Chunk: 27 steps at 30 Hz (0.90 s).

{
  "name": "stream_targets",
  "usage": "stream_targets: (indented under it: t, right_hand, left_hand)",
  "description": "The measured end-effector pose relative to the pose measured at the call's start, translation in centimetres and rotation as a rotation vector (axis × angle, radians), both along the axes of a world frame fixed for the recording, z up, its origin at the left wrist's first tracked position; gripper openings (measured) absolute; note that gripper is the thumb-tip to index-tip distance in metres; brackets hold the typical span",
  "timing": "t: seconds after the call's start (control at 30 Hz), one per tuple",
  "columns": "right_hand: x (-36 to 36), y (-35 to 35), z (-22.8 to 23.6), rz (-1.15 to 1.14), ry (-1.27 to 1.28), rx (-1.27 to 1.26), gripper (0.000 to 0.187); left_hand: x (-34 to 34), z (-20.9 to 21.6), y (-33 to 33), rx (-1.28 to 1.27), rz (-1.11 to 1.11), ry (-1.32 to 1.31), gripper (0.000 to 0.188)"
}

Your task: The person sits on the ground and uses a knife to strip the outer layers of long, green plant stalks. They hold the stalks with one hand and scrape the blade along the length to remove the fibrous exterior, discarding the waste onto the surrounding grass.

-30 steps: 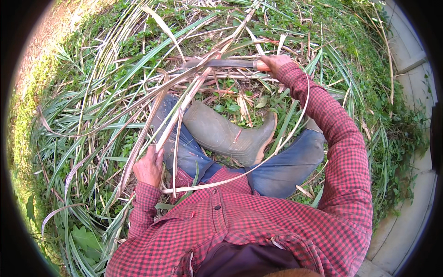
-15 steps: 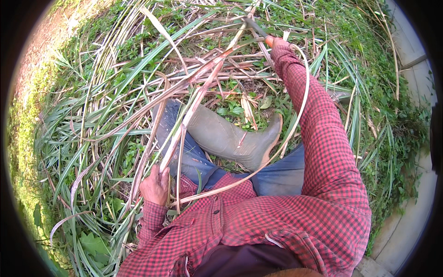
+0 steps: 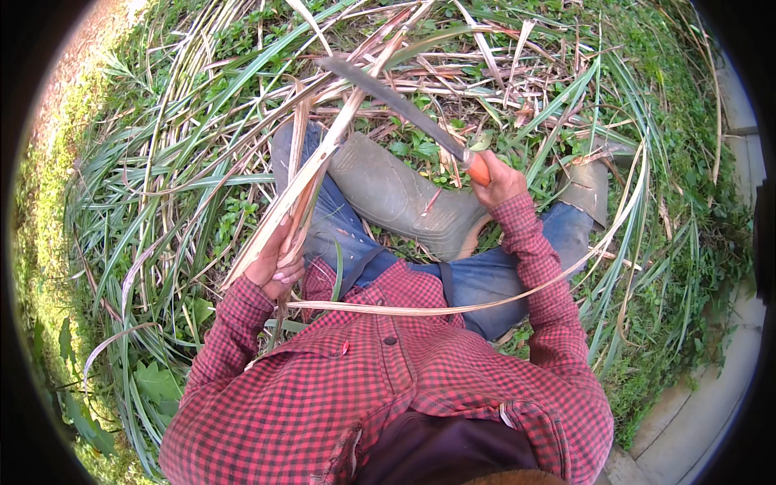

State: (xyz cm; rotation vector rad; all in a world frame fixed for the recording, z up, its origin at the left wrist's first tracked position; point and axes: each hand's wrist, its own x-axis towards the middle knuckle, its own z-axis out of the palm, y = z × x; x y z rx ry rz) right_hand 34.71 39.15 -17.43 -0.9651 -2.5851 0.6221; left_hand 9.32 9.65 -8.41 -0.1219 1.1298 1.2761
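Observation:
My right hand [image 3: 503, 181] is closed round the orange handle of a long, dark-bladed knife [image 3: 398, 103], held over the boot. Its tip points up and to the left, close to or across a pale, dry leafy stalk [image 3: 325, 152]; I cannot tell whether they touch. My left hand [image 3: 279, 265] grips that stalk near its lower end, fingers wrapped round it. The stalk slants up and away to the right, with loose dry leaves hanging along it. From beside my left hand a long, pale strip [image 3: 420, 309] curves right across my lap and over my right forearm.
Rubber boots [image 3: 388, 186] and blue trousers show between my arms. Cut green leaves [image 3: 162, 267] lie heaped on the left, dry scraps [image 3: 509, 61] at the far side. Low weeds cover the ground. A pale concrete edging [image 3: 711, 388] runs along the right.
My right hand has drawn back toward me with the knife, whose blade now shows fully. The stalk in my left hand has shifted slightly, and the curved strip has swung lower and right.

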Motion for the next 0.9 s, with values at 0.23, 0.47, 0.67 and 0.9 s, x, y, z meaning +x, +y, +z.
stream_targets:
  t: [0.23, 0.47, 0.67, 0.9]
  right_hand:
    - [-3.1, -3.4, 2.6, 0.443, 0.152, 0.201, 0.044]
    - [2.5, -4.2, 3.9, 0.531, 0.093, 0.216, 0.037]
    - [6.3, -4.6, 2.7, 0.345, -0.008, 0.268, 0.045]
    - [1.8, -5.4, 5.7, 0.314, -0.017, 0.241, 0.038]
  left_hand:
    - [1.8, 1.6, 1.0, 0.032, 0.024, -0.091, 0.026]
    - [-0.1, 0.7, -0.5, 0.086, 0.132, -0.136, 0.037]
    - [-0.1, 1.0, 0.2, 0.128, 0.019, -0.142, 0.032]
    - [0.5, 0.4, 0.4, 0.103, -0.029, -0.102, 0.032]
